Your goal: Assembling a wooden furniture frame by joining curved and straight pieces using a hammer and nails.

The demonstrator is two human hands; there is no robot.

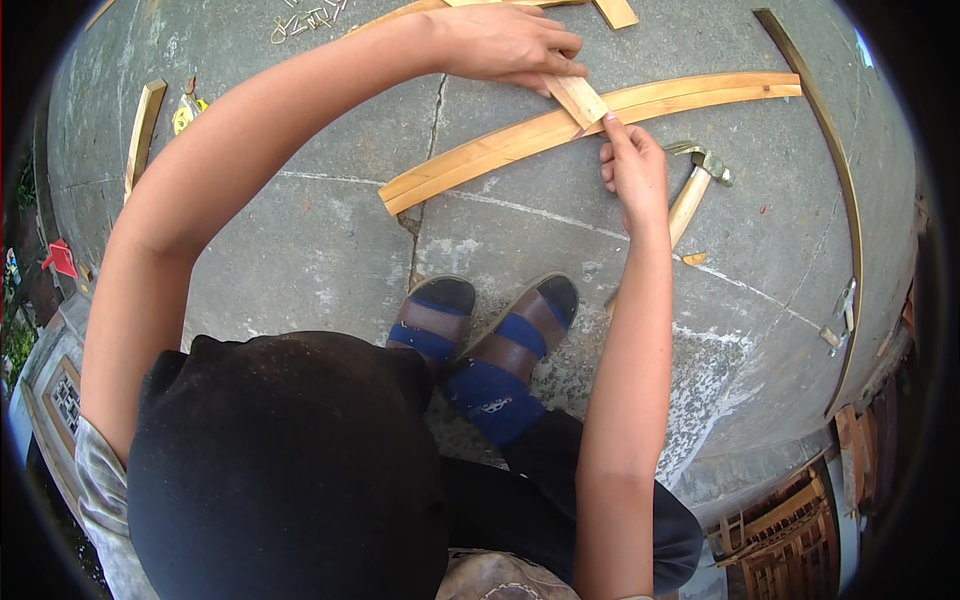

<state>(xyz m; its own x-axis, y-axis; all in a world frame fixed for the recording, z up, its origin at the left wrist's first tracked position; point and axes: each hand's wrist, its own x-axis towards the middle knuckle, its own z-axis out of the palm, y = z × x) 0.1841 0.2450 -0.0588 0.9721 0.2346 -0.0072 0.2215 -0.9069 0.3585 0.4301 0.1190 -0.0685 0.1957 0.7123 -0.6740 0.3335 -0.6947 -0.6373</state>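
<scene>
Pale yellow wood shows between the hands: a short wooden piece (577,100), its long axis slanting from upper left, at the left hand (515,45), down to lower right, at the right hand (636,170). The left hand grasps the upper end, its fingers bent over the wood; the right hand pinches the lower corner by the fingertips, its other fingers curled in. The piece is flat-faced and straight-edged, with a small dark mark near its lower end. It lies across a long wooden strip (470,165), at an angle to it; whether the two touch, I cannot tell. A line runs lengthwise along the strip. Just beside the right hand lies a hammer (690,205), its handle partly behind the forearm. Farther out, on the grey concrete floor (310,230), are loose nails (318,18) at the top, a narrow wooden slat (145,135) at the left and a long dark strip (835,150) at the right
</scene>
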